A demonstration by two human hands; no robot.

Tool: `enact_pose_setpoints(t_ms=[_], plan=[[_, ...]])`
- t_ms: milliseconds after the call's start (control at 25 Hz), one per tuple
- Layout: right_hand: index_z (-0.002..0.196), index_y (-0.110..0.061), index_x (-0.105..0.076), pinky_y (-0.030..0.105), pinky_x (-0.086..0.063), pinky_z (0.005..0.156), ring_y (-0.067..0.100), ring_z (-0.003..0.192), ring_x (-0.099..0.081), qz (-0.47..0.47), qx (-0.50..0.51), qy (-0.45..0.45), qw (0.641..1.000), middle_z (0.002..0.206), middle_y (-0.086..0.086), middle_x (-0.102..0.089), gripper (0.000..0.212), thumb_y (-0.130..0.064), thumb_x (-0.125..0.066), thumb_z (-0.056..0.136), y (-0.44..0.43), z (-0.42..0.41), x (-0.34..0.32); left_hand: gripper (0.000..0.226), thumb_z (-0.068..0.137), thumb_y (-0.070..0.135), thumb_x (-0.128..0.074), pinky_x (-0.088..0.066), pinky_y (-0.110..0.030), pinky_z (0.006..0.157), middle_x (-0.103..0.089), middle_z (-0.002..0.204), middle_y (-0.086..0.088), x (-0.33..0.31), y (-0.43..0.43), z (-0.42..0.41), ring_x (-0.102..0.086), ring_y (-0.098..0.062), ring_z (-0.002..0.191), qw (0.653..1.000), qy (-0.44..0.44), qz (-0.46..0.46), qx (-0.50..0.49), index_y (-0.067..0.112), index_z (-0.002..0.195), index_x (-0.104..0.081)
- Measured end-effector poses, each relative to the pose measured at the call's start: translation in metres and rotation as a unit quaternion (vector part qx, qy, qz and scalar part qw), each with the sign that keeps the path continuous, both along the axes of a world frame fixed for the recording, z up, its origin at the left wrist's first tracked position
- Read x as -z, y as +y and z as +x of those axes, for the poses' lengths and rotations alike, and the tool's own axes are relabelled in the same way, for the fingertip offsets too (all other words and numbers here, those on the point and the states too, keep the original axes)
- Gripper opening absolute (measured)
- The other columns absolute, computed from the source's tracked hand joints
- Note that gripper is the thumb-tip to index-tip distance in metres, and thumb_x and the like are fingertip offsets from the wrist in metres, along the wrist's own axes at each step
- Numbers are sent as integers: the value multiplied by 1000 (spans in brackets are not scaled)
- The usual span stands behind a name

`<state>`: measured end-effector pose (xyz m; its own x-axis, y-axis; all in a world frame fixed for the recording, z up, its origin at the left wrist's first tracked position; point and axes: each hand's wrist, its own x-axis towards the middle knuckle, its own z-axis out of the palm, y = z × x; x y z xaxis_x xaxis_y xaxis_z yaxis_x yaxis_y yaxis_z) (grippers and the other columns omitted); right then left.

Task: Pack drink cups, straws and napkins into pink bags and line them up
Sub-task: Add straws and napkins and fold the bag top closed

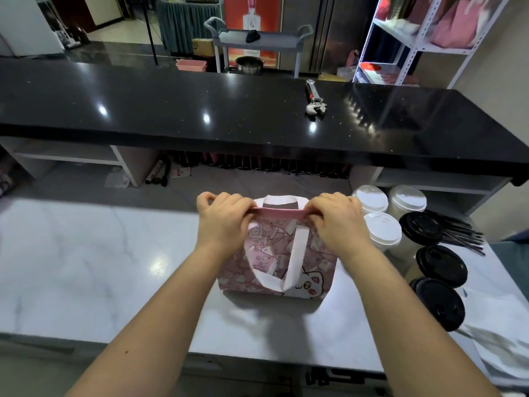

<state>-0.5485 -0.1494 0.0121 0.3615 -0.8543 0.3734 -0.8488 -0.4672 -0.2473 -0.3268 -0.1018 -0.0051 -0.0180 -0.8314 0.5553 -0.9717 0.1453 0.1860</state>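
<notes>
In the head view, both bare forearms reach forward over the pale marbled counter. The left hand and right hand each pinch the top rim of the pink bag, fingers curled over its edge and holding the mouth slightly apart. The bag stands upright mid-counter. It is soft and printed with cartoon cats, and one flat white handle droops down its front.

Just to its right stand white-lidded cups and black-lidded cups, with black straws lying behind them. Beyond, a raised glossy black countertop carries an adjustable wrench. A white metal rack stands far right.
</notes>
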Motion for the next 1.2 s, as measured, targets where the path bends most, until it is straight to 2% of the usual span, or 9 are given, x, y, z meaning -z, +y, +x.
enact_pose_setpoints(t_ms=[280,400,560,800,920,1000,1080,1120,1200], plan=[[81,-10,-70,40,-36,76,28,76,-57,-79,-38,-22,996,77,1,-66,13,1,-63,82,-2,-4,1,13,83,10,-68,-24,-37,88,-69,82,9,-1,-4,14,-61,-18,79,999,13,-33,2,21,87,-71],[86,-11,-70,36,-32,77,26,81,-58,-58,-7,-38,998,83,1,-68,12,-3,-62,85,-3,-19,8,19,81,7,-61,-25,-34,87,-68,81,9,7,6,32,-62,-18,80,999,26,-47,-3,22,87,-70],[81,-9,-70,31,-29,76,27,77,-60,-78,-24,-54,995,77,2,-68,13,2,-62,82,-12,-21,9,26,74,1,-50,-23,-27,84,-67,73,6,1,4,36,-62,-19,72,995,71,-61,-17,18,79,-69],[90,-8,-72,45,-49,77,30,82,-63,-32,-15,-107,994,86,6,-72,25,9,-57,80,-21,-36,14,36,74,-14,-56,-47,-49,85,-73,88,0,2,5,44,-66,-25,83,990,136,-33,5,11,93,-74],[94,-6,-72,41,-51,80,30,85,-64,-66,-25,-148,986,90,7,-72,26,10,-57,81,-22,-32,21,35,77,-13,-51,-52,-47,79,-72,85,-2,1,1,46,-65,-24,81,982,185,-34,-11,10,91,-73],[113,-8,-67,31,-48,91,25,102,-63,-48,-37,-234,970,111,7,-68,30,5,-60,87,-15,-29,31,32,83,-6,-56,-55,-39,82,-72,93,2,8,4,42,-65,-15,87,956,290,-22,-33,15,100,-72],[132,-18,-54,23,-47,96,12,114,-58,60,-15,-383,922,129,2,-59,49,-3,-66,87,1,-27,49,33,87,8,-67,-53,-20,83,-69,104,11,25,17,36,-64,-3,93,897,440,11,-35,26,115,-64],[132,-23,-51,23,-49,94,8,113,-59,110,13,-453,884,128,-1,-59,54,-6,-71,84,11,-26,62,38,85,14,-72,-52,-14,80,-68,105,14,36,25,32,-64,1,94,867,497,26,-34,30,118,-61],[118,-27,-59,29,-54,89,6,104,-63,185,56,-529,827,114,-4,-66,46,-12,-77,78,31,-26,91,35,81,17,-77,-54,-13,75,-70,99,15,62,43,26,-65,2,89,823,564,52,-50,33,109,-64]])
